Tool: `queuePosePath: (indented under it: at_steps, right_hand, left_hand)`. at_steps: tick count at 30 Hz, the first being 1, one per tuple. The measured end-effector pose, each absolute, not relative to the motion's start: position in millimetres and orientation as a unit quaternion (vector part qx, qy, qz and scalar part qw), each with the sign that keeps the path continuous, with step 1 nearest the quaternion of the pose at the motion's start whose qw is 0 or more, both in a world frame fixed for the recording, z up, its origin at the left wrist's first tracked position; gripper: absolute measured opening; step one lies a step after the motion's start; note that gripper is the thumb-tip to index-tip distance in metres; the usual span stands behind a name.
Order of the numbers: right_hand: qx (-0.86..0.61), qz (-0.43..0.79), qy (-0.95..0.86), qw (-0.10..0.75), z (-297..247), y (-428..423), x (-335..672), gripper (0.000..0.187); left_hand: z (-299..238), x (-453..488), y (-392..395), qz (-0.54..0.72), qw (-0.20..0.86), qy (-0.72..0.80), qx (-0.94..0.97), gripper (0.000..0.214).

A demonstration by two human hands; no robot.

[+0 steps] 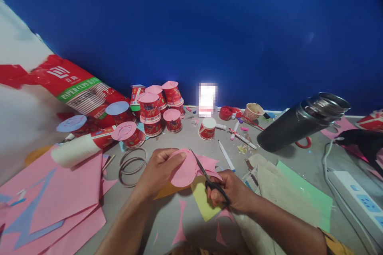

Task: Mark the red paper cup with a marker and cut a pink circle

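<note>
In front of me stands a deep blue wall [209,28], plain and smooth, darker near the corners. Below it lies the grey table [191,143]. A soft light falls from above, and on the left side hangs something white [18,119].

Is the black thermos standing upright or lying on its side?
On its side: the black thermos lies on the table, steel mouth pointing up-right.

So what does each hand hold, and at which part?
The left hand holds the pink paper by its left edge. The right hand holds the scissors by the handles, blades open at the paper.
</note>
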State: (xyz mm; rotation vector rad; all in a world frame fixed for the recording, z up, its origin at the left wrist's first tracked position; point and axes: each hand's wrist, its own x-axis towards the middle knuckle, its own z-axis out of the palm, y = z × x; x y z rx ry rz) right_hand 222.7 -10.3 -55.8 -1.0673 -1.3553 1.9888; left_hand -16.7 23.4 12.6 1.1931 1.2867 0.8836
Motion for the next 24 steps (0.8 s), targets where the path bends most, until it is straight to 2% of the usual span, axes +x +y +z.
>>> queuePosePath:
  at_steps: [24]
  right_hand:
    - [-0.39,0.754,-0.473,0.235,-62,-11,222,0.064]
  left_hand:
    - [19,-16,24,0.359,0.565,0.55,0.5,0.046]
